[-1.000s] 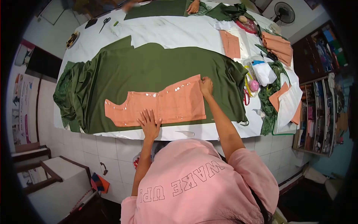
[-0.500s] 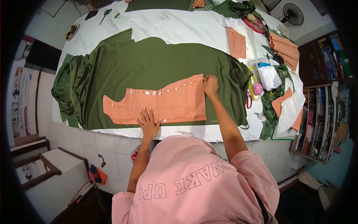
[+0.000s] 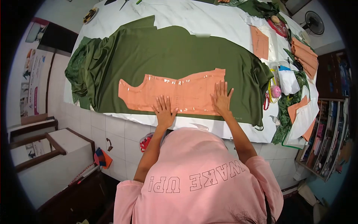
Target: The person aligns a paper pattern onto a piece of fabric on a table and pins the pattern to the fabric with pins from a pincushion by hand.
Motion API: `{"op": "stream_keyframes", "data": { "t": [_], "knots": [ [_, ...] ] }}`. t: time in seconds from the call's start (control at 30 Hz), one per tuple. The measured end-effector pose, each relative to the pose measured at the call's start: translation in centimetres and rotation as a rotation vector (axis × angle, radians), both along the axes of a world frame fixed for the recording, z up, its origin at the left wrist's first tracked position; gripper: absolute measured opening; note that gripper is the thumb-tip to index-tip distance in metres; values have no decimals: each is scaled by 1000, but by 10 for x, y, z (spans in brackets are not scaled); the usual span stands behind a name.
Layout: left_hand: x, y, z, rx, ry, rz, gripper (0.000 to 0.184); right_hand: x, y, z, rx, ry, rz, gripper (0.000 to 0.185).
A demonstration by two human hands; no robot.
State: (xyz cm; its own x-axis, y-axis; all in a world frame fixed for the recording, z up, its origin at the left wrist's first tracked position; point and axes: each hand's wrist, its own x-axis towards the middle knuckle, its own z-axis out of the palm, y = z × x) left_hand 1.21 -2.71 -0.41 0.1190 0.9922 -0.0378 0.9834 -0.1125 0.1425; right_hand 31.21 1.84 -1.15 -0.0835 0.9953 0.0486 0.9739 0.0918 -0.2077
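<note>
An orange garment-shaped piece [image 3: 167,89] with shiny tape bits along its edges lies flat on dark green fabric [image 3: 179,48]. My left hand [image 3: 164,112] rests palm down with fingers spread on the piece's near edge, left of its middle. Near the right end of the same piece, my right hand [image 3: 222,99] lies flat, its fingers stretched out and apart. Neither hand grips anything. The green fabric is bunched at its left end, beside green lace [image 3: 78,71].
On the white table [image 3: 209,15], red scissors [image 3: 266,101], a pink ball [image 3: 276,92], a white bundle [image 3: 289,82] and orange and white pieces lie to the right. A plate [image 3: 90,15] sits at the far left. Another person's hand shows at the top edge.
My right hand has come down from the piece's upper right corner, opened and flattened onto its right end. My left hand remains on the near edge. The view has shifted.
</note>
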Motion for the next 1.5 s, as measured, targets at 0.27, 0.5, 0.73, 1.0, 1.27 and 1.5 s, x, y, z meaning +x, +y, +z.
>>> {"op": "stream_keyframes", "data": {
  "t": [0.27, 0.5, 0.73, 1.0, 1.27, 1.5],
  "knots": [
    [4, -2, 3, 43, -114, 42, 76, -12, -10, 13, -15, -79, -4, 63],
    [3, -4, -5, 65, -243, 47, 78, -29, -39, -8, 7, 58, 120, 63],
    [-25, 3, -10, 138, -215, 175, 78, -33, -44, -6, 17, 49, 89, 62],
    [-82, 10, -16, 203, -71, 317, 75, -33, -43, 1, 2, 76, 95, 60],
    [-89, 8, -24, 187, -4, 333, 75, -30, -42, -1, 12, 77, 87, 59],
    [-107, 15, -33, 447, -71, 170, 73, -27, -41, -15, 8, 8, 107, 59]
  ]
}}
